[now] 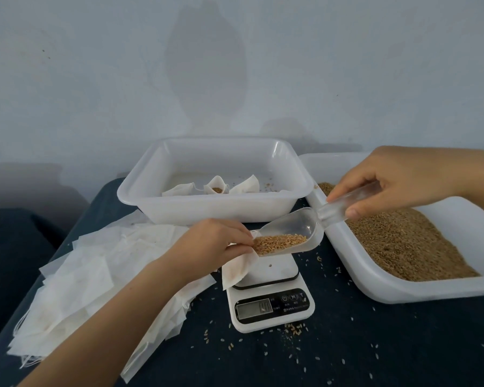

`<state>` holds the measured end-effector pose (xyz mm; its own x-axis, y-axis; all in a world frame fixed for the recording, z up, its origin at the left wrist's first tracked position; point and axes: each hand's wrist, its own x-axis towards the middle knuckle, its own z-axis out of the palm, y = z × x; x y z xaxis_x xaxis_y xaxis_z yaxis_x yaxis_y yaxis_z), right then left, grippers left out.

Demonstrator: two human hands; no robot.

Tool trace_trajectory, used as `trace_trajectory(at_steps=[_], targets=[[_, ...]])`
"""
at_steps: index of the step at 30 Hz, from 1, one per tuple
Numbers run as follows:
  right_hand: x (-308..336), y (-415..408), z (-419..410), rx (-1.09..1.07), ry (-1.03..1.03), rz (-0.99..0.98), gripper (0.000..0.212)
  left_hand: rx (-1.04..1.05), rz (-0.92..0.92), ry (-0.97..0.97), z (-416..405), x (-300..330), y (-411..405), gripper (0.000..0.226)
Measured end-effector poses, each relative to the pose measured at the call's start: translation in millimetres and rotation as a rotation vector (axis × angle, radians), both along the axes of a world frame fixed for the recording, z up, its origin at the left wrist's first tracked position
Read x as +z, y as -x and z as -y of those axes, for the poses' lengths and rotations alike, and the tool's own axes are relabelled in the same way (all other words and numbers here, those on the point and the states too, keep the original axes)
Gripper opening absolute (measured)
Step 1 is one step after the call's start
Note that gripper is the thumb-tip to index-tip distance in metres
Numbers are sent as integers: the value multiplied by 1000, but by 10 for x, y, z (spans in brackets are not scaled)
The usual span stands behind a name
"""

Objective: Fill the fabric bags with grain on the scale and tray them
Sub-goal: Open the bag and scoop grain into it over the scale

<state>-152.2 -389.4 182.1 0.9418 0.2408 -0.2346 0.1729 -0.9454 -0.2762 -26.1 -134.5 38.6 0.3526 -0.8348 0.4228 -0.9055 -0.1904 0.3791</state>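
White empty bags piled left of scale, loose grains scattered

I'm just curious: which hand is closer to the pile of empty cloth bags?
Left. The left hand holds a bag open over the scale, right beside the pile of empty bags. The right hand holds the scoop farther off, above the grain tray.

A dark blue cloth-covered table carries a white scale, two white trays, a heap of fabric bags and scattered grains.
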Motion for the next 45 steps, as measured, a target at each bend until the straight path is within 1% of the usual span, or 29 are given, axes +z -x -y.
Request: trace_trajectory(at_steps=[9,12,14,17,21,25,29,33,39,43,45], targets=[[76,-54,-29,-16,43,13,53,-1,9,9,19,16,24,13],[111,-86,-46,-18,70,36,52,5,-1,13,20,22,34,13],[125,-112,-58,-20,83,47,48,8,-1,15,15,24,35,12],[148,-134,-76,-19,94,36,50,15,3,16,11,27,41,12],[166,-161,-96,-15,123,45,33,24,0,15,15,15,46,13],[200,-195,-117,1,136,52,32,24,14,23,20,13,46,13],[249,-230,-153,29,144,58,37,16,13,34,21,20,57,13],[296,-264,-214,56,183,84,24,28,16,35,12,13,49,13],[343,-295,-294,75,228,82,15,38,18,46,-6,4,41,13],[387,-268,-321,39,219,69,19,48,16,61,-18,-5,29,12],[390,-234,-285,-11,186,66,30,55,20,70,-30,-3,20,12]])
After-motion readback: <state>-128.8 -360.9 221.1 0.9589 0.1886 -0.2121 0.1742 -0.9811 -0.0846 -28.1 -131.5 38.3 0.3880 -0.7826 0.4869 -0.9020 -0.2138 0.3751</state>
